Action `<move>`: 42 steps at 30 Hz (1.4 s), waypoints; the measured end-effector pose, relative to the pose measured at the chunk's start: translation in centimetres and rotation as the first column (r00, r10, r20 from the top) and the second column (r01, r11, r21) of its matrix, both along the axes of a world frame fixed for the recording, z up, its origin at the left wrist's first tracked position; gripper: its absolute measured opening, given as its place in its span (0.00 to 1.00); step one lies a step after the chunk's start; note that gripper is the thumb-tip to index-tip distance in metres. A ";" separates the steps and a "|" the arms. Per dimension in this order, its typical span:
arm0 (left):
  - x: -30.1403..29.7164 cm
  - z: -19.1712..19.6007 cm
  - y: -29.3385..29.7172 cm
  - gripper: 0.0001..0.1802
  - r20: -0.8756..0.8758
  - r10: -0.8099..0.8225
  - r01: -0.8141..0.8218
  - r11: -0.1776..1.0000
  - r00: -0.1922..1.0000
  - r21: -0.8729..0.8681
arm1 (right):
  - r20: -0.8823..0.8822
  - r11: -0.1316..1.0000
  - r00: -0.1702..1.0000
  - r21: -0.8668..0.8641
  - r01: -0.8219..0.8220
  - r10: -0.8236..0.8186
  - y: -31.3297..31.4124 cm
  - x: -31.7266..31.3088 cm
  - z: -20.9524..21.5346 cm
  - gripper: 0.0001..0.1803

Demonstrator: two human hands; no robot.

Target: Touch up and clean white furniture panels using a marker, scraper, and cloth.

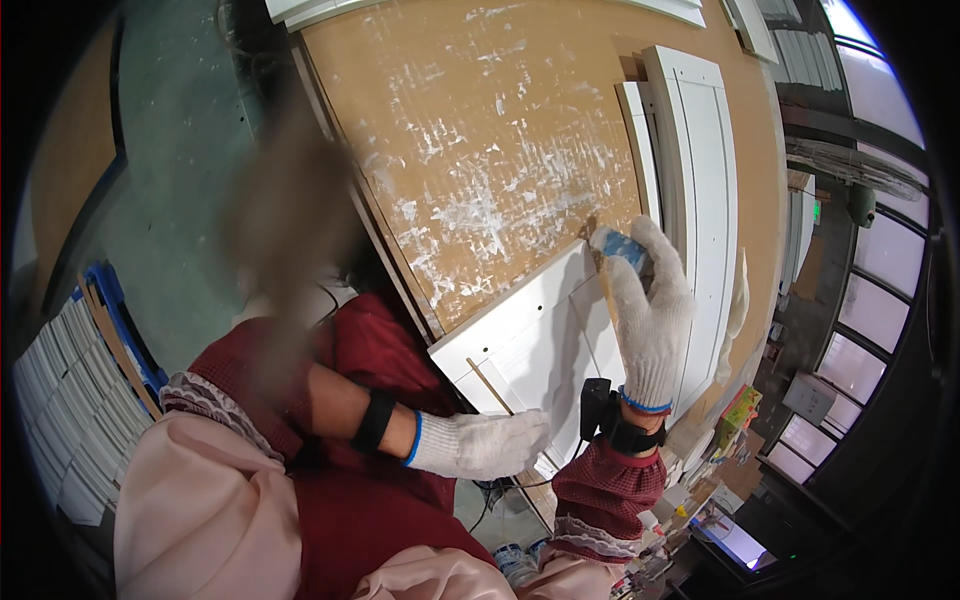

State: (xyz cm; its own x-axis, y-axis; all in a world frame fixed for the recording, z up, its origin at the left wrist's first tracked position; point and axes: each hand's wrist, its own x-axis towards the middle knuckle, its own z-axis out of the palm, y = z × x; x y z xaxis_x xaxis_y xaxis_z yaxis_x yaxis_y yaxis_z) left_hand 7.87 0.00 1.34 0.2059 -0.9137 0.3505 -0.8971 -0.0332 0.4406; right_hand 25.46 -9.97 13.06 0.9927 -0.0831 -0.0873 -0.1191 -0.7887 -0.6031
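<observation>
Both my hands wear white knit gloves with blue cuffs. A white panel (535,325) with grooves and small dark holes lies at the near end of the brown work board. My right hand (655,310) closes its thumb and fingers around a small blue-and-white piece (622,248) at the panel's far right corner; its exact kind is unclear. My left hand (480,443) lies across the panel's near edge, fingers stretched out and close together. Its underside is hidden. A thin tan strip (490,386) shows on the panel just beyond the left hand.
White panels (705,220) are stacked along the right of the scuffed brown board (480,130). Stacked white strips (75,400) stand beside a blue frame (125,325) at left. A blurred brown shape (290,210) blocks part of the view. A dark cable (490,490) hangs near my wrists.
</observation>
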 end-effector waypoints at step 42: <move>1.2 2.0 2.7 0.15 0.044 -0.075 0.079 0.991 0.996 -0.112 | -0.164 0.969 0.985 0.231 0.091 -0.054 0.2 -11.3 -1.3 0.29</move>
State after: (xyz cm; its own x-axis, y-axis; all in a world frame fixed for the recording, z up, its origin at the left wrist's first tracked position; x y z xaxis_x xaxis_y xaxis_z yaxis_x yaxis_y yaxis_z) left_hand 9.07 2.70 3.39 0.1203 -0.8802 0.4591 -0.9121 0.0847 0.4012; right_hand 14.16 -9.73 11.80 0.9575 -0.1126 -0.2656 -0.2775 -0.6113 -0.7411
